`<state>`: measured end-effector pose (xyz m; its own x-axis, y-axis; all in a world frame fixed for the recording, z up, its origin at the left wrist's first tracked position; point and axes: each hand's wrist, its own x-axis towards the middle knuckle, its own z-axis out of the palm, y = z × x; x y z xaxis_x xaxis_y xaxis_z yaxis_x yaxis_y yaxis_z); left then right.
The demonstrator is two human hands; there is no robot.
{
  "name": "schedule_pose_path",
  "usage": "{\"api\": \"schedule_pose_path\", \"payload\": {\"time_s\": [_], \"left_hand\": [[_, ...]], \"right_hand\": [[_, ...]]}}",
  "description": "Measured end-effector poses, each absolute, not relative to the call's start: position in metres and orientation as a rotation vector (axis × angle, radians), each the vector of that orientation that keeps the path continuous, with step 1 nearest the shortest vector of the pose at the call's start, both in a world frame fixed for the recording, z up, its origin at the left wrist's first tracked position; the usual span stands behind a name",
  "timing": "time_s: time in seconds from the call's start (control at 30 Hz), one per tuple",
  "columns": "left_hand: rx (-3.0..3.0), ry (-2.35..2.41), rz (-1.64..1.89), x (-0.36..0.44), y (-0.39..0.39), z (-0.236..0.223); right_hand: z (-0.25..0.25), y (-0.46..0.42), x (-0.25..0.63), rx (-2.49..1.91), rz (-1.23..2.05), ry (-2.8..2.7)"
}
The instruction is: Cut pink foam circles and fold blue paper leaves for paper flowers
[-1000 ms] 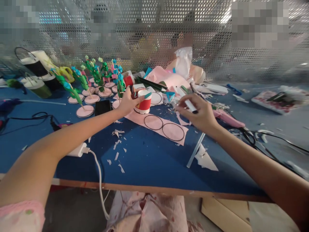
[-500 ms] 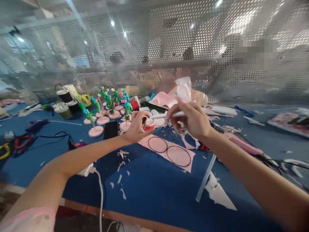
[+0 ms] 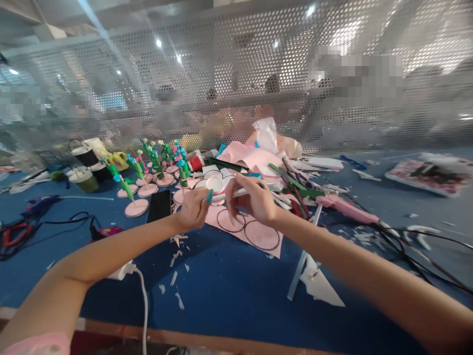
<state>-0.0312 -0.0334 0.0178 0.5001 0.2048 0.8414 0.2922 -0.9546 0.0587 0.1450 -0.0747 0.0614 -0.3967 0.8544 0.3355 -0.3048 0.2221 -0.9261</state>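
Note:
My left hand (image 3: 193, 209) is closed around a small red and white paper cup (image 3: 215, 186), held upside down over the blue table (image 3: 229, 291). My right hand (image 3: 249, 197) pinches a white marker pen (image 3: 232, 194) with its tip against the cup. Just beneath both hands lies a pink paper sheet (image 3: 247, 231) with black circles drawn on it. A black phone (image 3: 159, 206) lies to the left of my left hand.
Several green and blue paper flowers on pink discs (image 3: 148, 167) stand at the back left, by paper cups (image 3: 86, 172). A pink glue gun (image 3: 345, 207), cables (image 3: 406, 236), paper scraps and a clear ruler (image 3: 301, 266) lie right. A white charger (image 3: 123, 270) sits near the front edge.
My view has shifted. My left hand has brought the cup nearer, and my right hand has moved left and down, bringing the pen to the cup.

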Motion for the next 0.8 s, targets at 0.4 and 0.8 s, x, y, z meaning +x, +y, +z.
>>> {"api": "schedule_pose_path", "payload": {"time_s": [0.4, 0.8], "left_hand": [[-2.967, -0.772, -1.153, -0.021, -0.037, 0.003], [-3.358, -0.988, -0.365, -0.014, -0.018, 0.017]], "right_hand": [[0.041, -0.079, 0.167, -0.784, 1.220, -1.365], [0.006, -0.046, 0.239, -1.296, -0.100, -2.121]]}}
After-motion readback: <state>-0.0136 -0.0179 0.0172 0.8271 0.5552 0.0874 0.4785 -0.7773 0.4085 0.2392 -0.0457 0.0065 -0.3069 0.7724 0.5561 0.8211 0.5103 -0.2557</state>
